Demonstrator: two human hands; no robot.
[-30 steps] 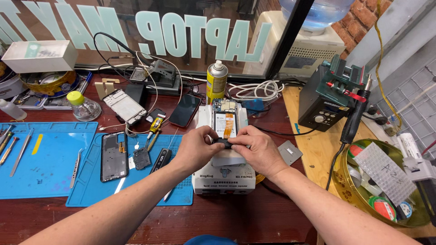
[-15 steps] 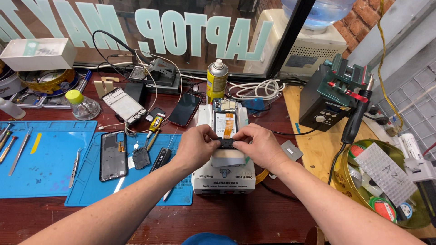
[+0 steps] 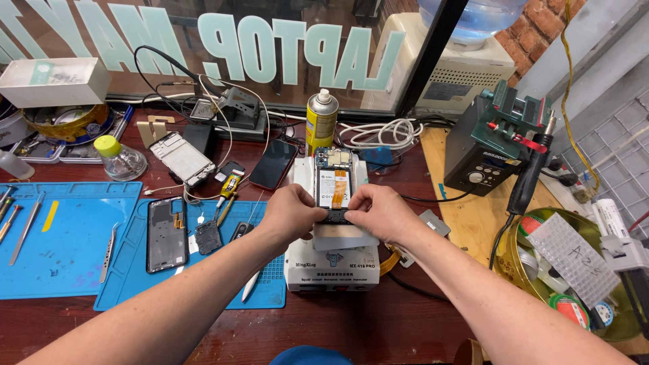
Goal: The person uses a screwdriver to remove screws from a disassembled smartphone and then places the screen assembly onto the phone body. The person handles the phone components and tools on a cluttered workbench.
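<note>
An opened smartphone [image 3: 333, 182] with its board and an orange flex showing lies on top of a white heating-plate machine [image 3: 331, 260]. My left hand [image 3: 292, 215] pinches the phone's lower left corner. My right hand [image 3: 380, 213] pinches the lower right corner. Both thumbs meet at the phone's bottom edge, hiding it.
Two blue work mats [image 3: 64, 236] at left carry a phone frame [image 3: 166, 233], tweezers and small tools. A yellow spray can [image 3: 322, 122], a dark phone [image 3: 273, 163], a soldering station [image 3: 488, 145] and a round tin of parts [image 3: 571, 277] stand around.
Both hands have shifted slightly along the phone's bottom edge, staying on the machine. The view has moved a little closer.
</note>
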